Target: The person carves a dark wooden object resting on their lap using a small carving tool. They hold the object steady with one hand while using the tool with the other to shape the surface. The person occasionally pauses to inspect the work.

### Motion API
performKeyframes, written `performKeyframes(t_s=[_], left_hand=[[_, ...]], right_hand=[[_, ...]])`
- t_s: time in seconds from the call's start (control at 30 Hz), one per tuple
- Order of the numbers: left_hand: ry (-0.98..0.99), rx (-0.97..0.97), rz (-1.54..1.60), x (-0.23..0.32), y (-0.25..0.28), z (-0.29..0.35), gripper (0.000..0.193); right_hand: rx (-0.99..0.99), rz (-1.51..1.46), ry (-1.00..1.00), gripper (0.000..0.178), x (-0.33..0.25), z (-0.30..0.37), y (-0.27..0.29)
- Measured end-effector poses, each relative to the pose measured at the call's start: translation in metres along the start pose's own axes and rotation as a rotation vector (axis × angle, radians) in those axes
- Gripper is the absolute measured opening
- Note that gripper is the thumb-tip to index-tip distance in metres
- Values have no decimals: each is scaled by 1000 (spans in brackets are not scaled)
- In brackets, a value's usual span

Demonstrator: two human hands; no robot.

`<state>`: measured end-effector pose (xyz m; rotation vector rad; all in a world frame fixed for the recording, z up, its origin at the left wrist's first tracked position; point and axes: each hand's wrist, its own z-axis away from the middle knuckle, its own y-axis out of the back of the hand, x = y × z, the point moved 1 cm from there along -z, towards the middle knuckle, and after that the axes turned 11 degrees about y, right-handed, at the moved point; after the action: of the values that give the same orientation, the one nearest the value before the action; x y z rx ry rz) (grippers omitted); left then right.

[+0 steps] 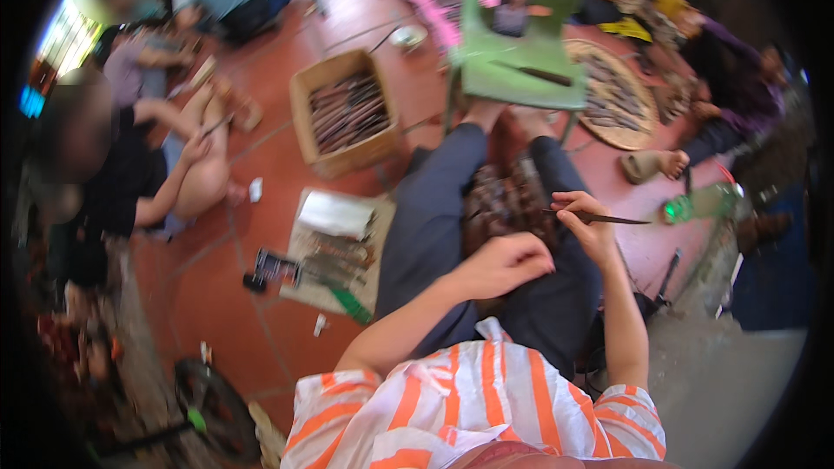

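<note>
My right hand [584, 219] is closed round a slim, dark knife [618, 221], its pointed blade sticking out to the right above my right thigh. Lower and to the left, my left hand [512, 262] bends inward over my lap with its fingers curled together; what they hold, if anything, is hidden. Between my legs lies a pile of dark brown, long pieces [504, 200], blurred and partly covered by the left hand.
A cardboard box [339, 161] of brown sticks stands ahead left. Tools lie on a mat [300, 282] beside a phone [276, 267]. A green chair [521, 43] ahead bears a phone and a long blade. Right are a round woven tray [647, 135] and a green bottle [708, 202]. People sit around.
</note>
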<state>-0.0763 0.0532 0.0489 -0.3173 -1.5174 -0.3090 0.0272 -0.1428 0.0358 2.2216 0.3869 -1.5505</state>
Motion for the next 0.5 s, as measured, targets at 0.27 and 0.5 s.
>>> performKeyframes(t_s=[0.27, 0.5], left_hand=[[-736, 206, 91, 210, 59, 47, 20], [-875, 55, -79, 271, 26, 80, 21]], right_hand=[[266, 518, 208, 9, 20, 72, 35], [318, 471, 237, 9, 17, 62, 19]])
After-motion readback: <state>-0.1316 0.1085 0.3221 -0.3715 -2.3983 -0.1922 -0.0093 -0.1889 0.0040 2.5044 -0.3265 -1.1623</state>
